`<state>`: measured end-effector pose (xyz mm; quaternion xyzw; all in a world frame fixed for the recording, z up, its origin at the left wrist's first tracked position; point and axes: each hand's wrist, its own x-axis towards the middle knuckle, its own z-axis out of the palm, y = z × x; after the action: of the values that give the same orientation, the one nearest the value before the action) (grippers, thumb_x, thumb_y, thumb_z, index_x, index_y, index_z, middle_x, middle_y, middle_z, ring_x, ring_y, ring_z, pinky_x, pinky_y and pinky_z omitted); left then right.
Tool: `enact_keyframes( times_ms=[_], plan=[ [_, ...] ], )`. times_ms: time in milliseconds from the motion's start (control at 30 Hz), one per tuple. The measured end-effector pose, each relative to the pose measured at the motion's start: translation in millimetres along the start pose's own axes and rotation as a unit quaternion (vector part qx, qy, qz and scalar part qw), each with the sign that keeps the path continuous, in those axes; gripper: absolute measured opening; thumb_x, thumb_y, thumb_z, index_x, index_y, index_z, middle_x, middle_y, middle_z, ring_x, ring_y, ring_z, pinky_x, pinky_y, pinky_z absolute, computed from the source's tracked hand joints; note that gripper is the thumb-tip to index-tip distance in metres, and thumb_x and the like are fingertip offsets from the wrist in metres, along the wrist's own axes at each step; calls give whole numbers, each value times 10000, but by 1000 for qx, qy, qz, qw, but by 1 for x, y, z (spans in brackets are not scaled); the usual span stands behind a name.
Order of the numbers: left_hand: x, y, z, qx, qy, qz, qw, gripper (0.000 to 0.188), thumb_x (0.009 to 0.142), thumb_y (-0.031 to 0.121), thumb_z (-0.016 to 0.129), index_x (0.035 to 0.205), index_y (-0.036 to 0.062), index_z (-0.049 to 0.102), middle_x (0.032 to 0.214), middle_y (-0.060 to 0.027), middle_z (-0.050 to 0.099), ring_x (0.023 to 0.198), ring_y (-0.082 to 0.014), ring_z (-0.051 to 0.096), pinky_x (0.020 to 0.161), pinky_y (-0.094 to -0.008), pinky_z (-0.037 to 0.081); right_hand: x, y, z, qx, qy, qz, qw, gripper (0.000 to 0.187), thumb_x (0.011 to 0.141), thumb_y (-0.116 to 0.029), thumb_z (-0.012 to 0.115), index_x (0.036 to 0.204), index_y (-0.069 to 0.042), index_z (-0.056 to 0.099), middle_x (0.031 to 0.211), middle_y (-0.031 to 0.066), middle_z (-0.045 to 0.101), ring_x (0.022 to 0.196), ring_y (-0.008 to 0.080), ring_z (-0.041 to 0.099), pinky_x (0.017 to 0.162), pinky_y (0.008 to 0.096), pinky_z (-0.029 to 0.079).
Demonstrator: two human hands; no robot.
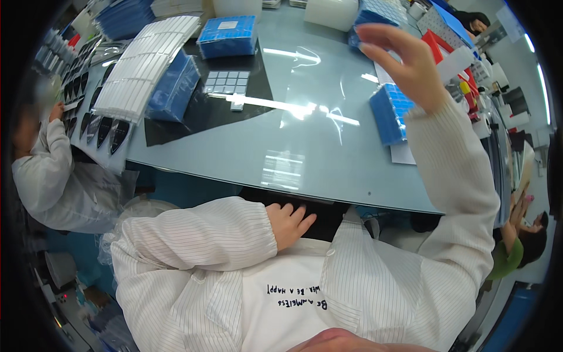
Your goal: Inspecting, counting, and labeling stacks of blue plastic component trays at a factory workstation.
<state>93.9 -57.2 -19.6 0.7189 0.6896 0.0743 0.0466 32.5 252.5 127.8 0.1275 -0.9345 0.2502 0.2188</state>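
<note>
My right hand (410,64) is raised over the right side of the glass-topped table (328,158). Its fingers are curved, with a gap between thumb and fingers and nothing between them. Below that forearm stands a plastic-wrapped blue block (388,114), partly covered by the sleeve. My left hand (290,224) lies low by the table's near edge, over something dark, with its fingers apart and nothing held. Mid-left on the table, a sheet of small pale squares (227,82) rests on a black sheet (205,126), with one small square piece (237,102) just in front.
Left of the black sheet, white gridded strips (143,64) lean over a wrapped blue stack (173,88). Another blue stack (227,36) stands behind. A co-worker (53,170) works at far left beside rows of dark pointed pieces (111,132). Red bins (437,47) and rolls crowd the right.
</note>
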Motion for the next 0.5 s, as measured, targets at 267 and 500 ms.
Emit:
enact_keyframes(
  times_ms=[267, 500],
  plan=[
    [70, -97, -128, -355, 73, -158, 919, 245, 870, 266, 620, 1002, 71, 689, 880, -143, 691, 798, -251, 670, 735, -375, 526, -141, -46, -66, 303, -77, 412, 856, 328, 958, -245, 506, 1084, 42, 600, 974, 156, 663, 930, 216, 656, 812, 294, 524],
    [245, -174, -105, -347, 21, -297, 889, 714, 763, 658, 592, 1202, 95, 593, 1152, -123, 614, 1074, -251, 571, 918, -360, 435, -176, -10, -21, 559, 164, 585, 564, 753, 928, -473, 490, 1326, 129, 277, 1280, 326, 428, 1144, 388, 527, 949, 420, 469]
  ],
)
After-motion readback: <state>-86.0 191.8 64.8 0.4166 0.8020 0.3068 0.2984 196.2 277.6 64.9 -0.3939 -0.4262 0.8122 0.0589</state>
